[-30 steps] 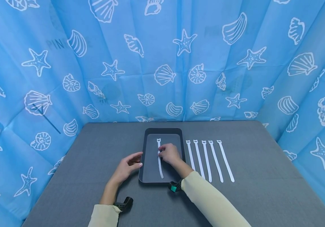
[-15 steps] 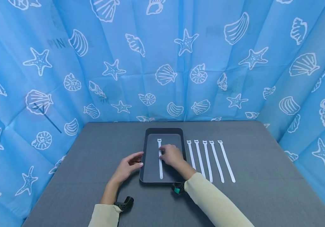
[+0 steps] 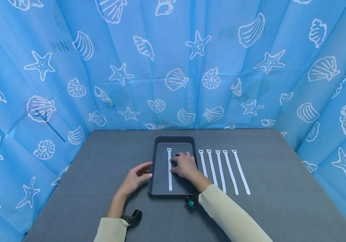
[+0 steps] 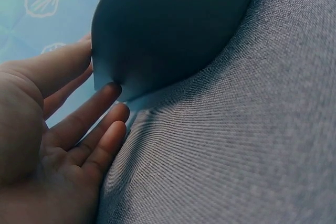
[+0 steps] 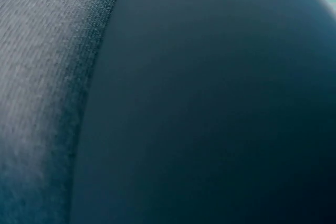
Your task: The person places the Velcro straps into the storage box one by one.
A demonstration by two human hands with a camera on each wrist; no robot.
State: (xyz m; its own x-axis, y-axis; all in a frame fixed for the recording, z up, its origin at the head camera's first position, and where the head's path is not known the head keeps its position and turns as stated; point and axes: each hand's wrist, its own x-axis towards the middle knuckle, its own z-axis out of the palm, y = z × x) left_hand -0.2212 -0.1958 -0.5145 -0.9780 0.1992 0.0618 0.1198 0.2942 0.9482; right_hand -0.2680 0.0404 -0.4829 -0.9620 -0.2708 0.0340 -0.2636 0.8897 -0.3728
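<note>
White slotted strap (image 3: 170, 183) lengthwise in tray (image 3: 160, 181); right hand (image 3: 186, 165) alongside, digits apart; left hand (image 3: 133, 178) likewise, presumably to steady tray.

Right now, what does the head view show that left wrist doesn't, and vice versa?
Head only: the right hand, one white slotted-head strap inside the dark gray tray, and five white straps on the gray cloth, right of the tray.
Left wrist only: the palm side of the left hand, close up.
Both: the left hand, tray, gray cloth and shell-print curtain.
</note>
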